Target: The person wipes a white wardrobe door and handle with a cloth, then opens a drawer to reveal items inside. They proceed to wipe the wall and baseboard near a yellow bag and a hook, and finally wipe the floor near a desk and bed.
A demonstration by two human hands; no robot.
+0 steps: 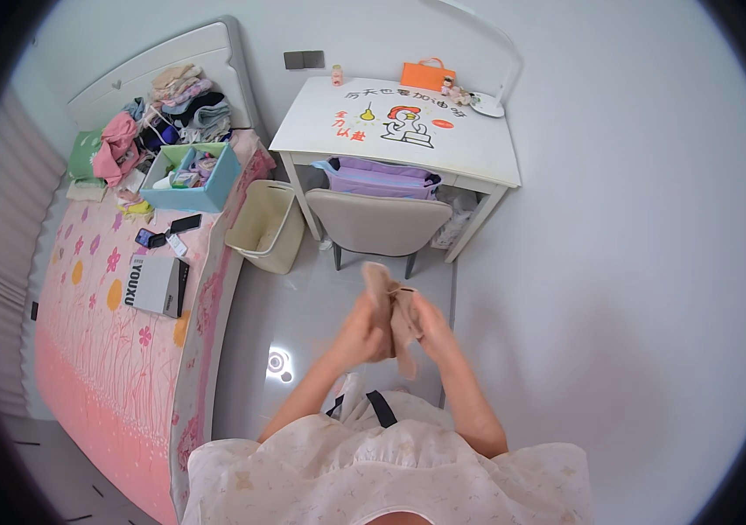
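A small beige cloth item (pixel 382 308), perhaps a folded garment or sock, is held up in front of my body between both hands. My left hand (pixel 367 335) grips its left side, and part of the fabric sticks up above the fingers. On the other side my right hand (pixel 433 325) pinches the right part, where a dark strip shows at the top edge. A loose end of the cloth hangs between my hands, blurred. What exactly the item is cannot be made out.
Left is a bed (pixel 117 394) bearing a clothes pile (pixel 195 108), a blue divided storage box (pixel 189 197), phones (pixel 186 224) and a grey box (pixel 156 285). Ahead stand a cream bin (pixel 277 243), a chair (pixel 379 220) and a white desk (pixel 310 125). A wall (pixel 609 230) rises right.
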